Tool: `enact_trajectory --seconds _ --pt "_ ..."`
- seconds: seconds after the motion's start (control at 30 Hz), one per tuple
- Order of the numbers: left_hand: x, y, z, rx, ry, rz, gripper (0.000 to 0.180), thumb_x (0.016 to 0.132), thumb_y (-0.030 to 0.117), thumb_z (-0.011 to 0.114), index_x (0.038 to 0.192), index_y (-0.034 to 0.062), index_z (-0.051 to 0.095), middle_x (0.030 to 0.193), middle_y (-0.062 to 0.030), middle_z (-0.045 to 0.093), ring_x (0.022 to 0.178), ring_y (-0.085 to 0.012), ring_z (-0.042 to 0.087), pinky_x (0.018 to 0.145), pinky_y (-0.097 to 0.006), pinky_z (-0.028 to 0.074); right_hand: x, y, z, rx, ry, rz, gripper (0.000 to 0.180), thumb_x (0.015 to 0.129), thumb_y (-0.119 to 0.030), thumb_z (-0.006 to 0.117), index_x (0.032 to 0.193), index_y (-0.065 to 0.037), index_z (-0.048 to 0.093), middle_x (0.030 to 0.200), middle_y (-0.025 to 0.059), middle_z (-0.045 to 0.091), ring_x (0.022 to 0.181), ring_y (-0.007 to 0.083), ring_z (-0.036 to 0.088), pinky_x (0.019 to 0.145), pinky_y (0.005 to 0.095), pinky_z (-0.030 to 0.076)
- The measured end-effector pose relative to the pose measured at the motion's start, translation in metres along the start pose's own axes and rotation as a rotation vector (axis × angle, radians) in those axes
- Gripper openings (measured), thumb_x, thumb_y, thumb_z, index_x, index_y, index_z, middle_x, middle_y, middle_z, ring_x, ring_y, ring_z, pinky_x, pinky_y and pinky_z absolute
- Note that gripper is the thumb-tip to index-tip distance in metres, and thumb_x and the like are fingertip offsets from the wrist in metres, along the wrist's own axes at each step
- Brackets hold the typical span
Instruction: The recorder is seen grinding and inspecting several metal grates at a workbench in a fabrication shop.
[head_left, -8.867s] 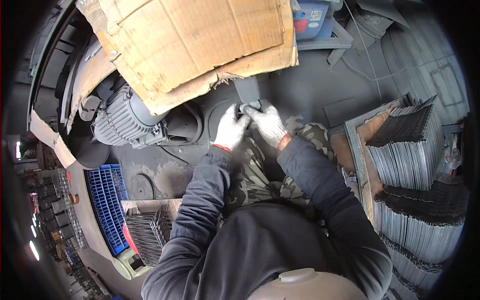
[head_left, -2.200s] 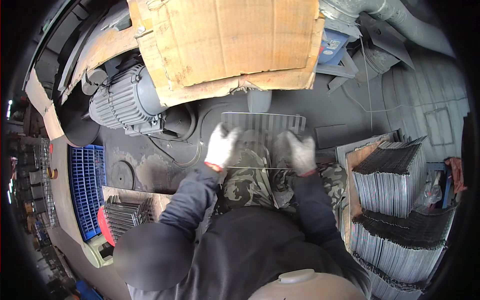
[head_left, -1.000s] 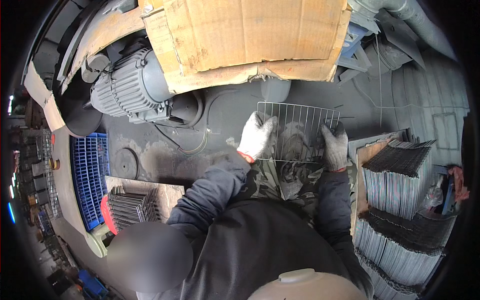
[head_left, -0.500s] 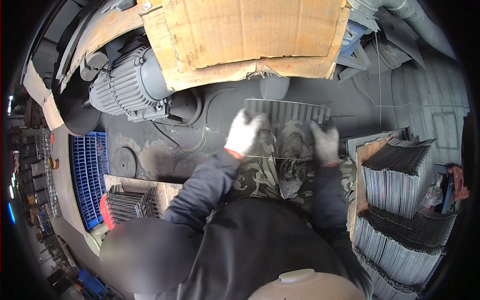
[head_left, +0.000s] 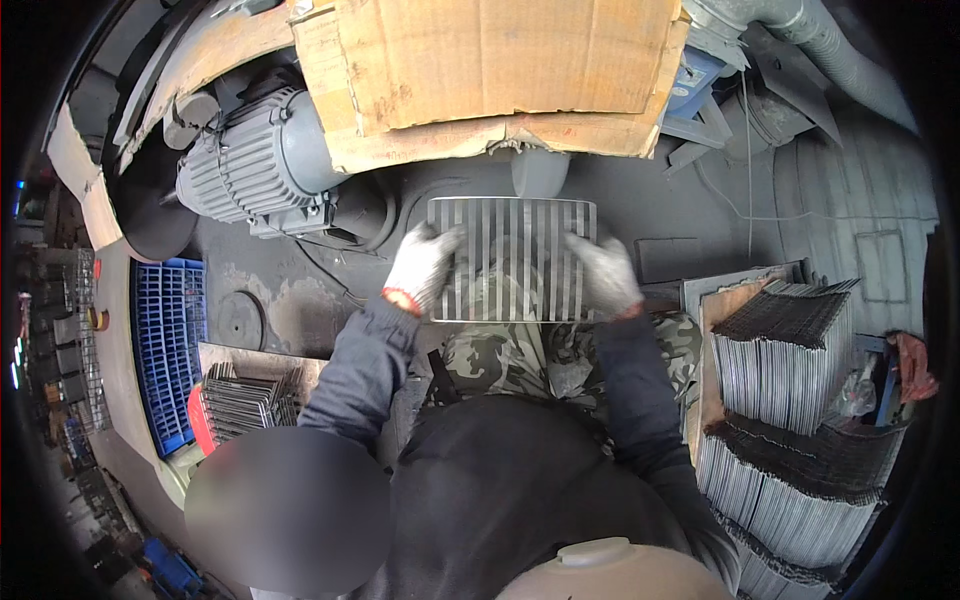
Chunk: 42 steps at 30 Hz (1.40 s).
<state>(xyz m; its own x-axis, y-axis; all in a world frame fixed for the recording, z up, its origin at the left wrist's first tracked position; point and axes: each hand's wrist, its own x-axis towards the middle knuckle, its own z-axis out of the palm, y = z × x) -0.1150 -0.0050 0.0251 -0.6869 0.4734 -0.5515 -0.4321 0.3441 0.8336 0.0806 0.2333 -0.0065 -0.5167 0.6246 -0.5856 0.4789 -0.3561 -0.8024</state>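
Observation:
A thin rectangular metal panel (head_left: 512, 262) with light and dark lengthwise stripes is held up in front of my knees. My left hand (head_left: 420, 266), in a white work glove with a red cuff edge, grips its left side. On the opposite side, my gloved right hand (head_left: 607, 274) pinches the right edge. The panel lies nearly flat to the view, its long edges running left to right. Camouflage trousers (head_left: 490, 355) show below it. Fingers behind the panel are hidden.
Stacked thin metal panels (head_left: 775, 360) stand on the right. A smaller stack (head_left: 250, 400) sits at left beside a blue plastic crate (head_left: 168, 350). Ahead are a grey electric motor (head_left: 255, 160) and a cardboard cover (head_left: 490, 70). Another person's dark rounded shape is blurred, lower left.
Both hands have moved left with the panel. It now faces the view more squarely, and its stripes show more clearly.

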Motion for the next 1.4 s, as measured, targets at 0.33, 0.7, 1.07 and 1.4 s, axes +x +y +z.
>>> enact_trajectory --seconds 0.33,0.7,1.07,1.4 --pt "0.028 -0.007 0.019 0.215 -0.505 0.236 0.020 0.103 0.021 0.068 0.110 0.0026 0.067 0.088 -0.0094 0.076 0.066 -0.0197 0.073 0.057 -0.034 0.062 -0.079 -0.047 -0.038 0.209 -0.166 -0.199 0.027 0.100 -0.009 0.071 0.123 0.005 0.073 0.106 0.0110 0.079 0.093 0.0204 0.075 0.082 0.0323 0.060" --pt "0.028 -0.005 0.039 -0.386 -0.443 -0.171 0.014 0.101 0.013 0.068 0.107 0.0019 0.071 0.091 -0.0115 0.073 0.072 -0.0235 0.073 0.068 -0.039 0.064 -0.091 -0.049 -0.036 0.103 -0.051 -0.268 0.034 0.100 -0.009 0.071 0.131 0.002 0.071 0.124 0.0143 0.074 0.110 0.0195 0.071 0.095 0.0322 0.058" --pt "0.010 -0.021 -0.067 -0.288 -0.006 -0.108 0.029 0.099 0.023 0.071 0.116 0.0003 0.068 0.091 -0.0105 0.073 0.065 -0.0203 0.069 0.057 -0.037 0.058 -0.024 0.007 0.065 0.120 -0.272 -0.251 0.023 0.096 -0.020 0.081 0.101 0.003 0.080 0.083 0.0056 0.077 0.065 0.0116 0.065 0.055 0.0293 0.051" --pt "-0.093 -0.023 -0.070 -0.129 0.023 0.198 0.037 0.088 0.003 0.074 0.123 -0.0024 0.065 0.101 -0.0088 0.074 0.083 -0.0168 0.071 0.074 -0.032 0.059 -0.094 0.015 0.046 -0.029 -0.356 -0.573 0.035 0.097 -0.008 0.078 0.128 0.002 0.064 0.113 0.0117 0.075 0.102 0.0160 0.072 0.086 0.0323 0.060"
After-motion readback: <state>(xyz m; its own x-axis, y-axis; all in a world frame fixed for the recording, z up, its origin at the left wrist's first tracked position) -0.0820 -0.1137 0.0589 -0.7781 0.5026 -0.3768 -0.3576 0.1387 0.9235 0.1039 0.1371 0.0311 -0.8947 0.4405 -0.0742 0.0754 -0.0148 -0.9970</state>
